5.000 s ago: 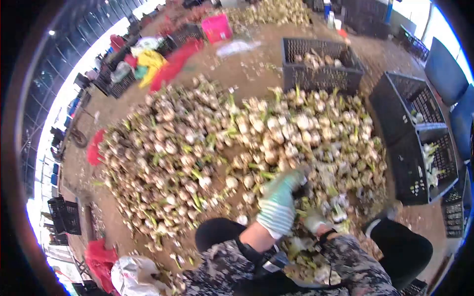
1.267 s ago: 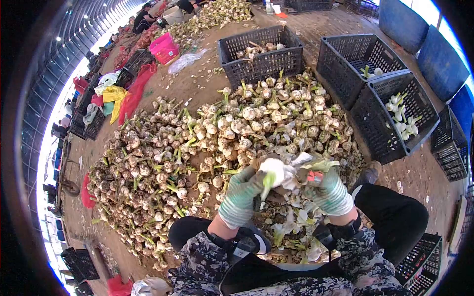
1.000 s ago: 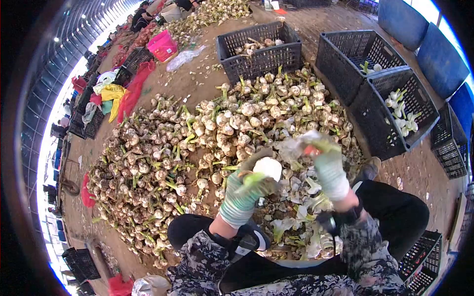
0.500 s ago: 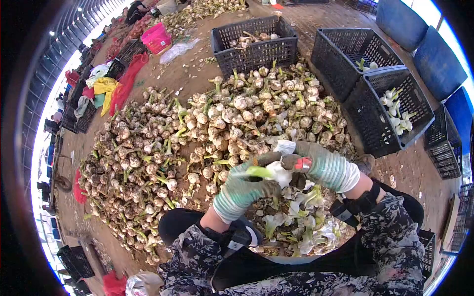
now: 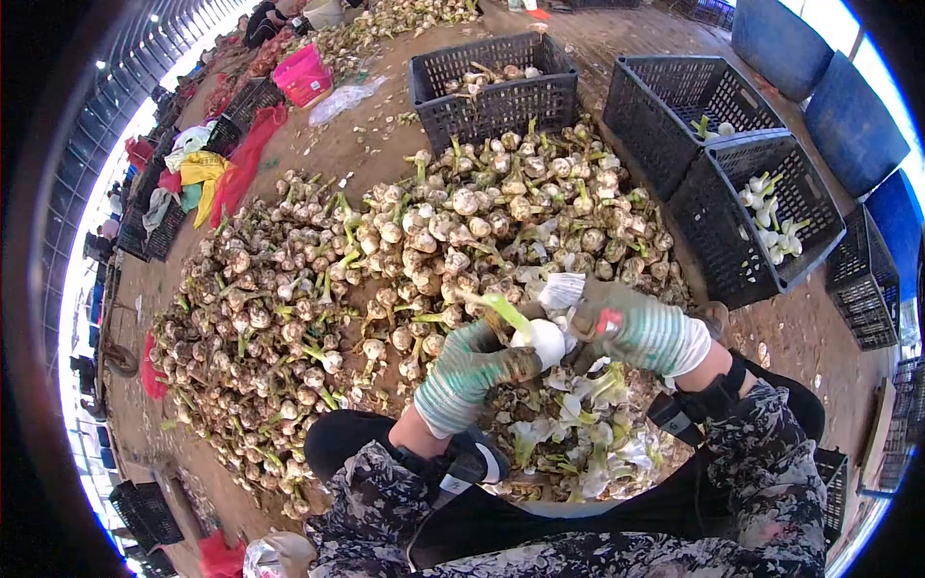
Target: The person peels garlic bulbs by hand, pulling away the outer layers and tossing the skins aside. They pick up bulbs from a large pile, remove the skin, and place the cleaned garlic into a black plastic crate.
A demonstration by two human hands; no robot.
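My left hand (image 5: 482, 361), in a white-and-green striped glove, is closed around a garlic bulb (image 5: 546, 341). The bulb is white and smooth, and its green stem (image 5: 503, 310) points up and to the left. Just right of the bulb, my right hand (image 5: 617, 328) has its gloved fingers curled together. A small red patch shows at its thumb. By its fingertips is a white ribbed piece (image 5: 562, 291), which I cannot identify; what the fingers pinch is hidden. Beneath both hands lie peeled garlic skins and leaves (image 5: 578, 424).
A wide heap of unpeeled garlic (image 5: 279, 299) spreads ahead and left. Behind it stands a black crate (image 5: 496, 106) holding some garlic. To the right, two black crates (image 5: 641, 120), (image 5: 732, 241) hold clean white bulbs. A pink bucket (image 5: 302, 77) and a person (image 5: 262, 24) are farther back.
My right hand has shifted slightly right, away from the bulb. The bulb has turned in my left hand, its stem now more upright and its white side more exposed.
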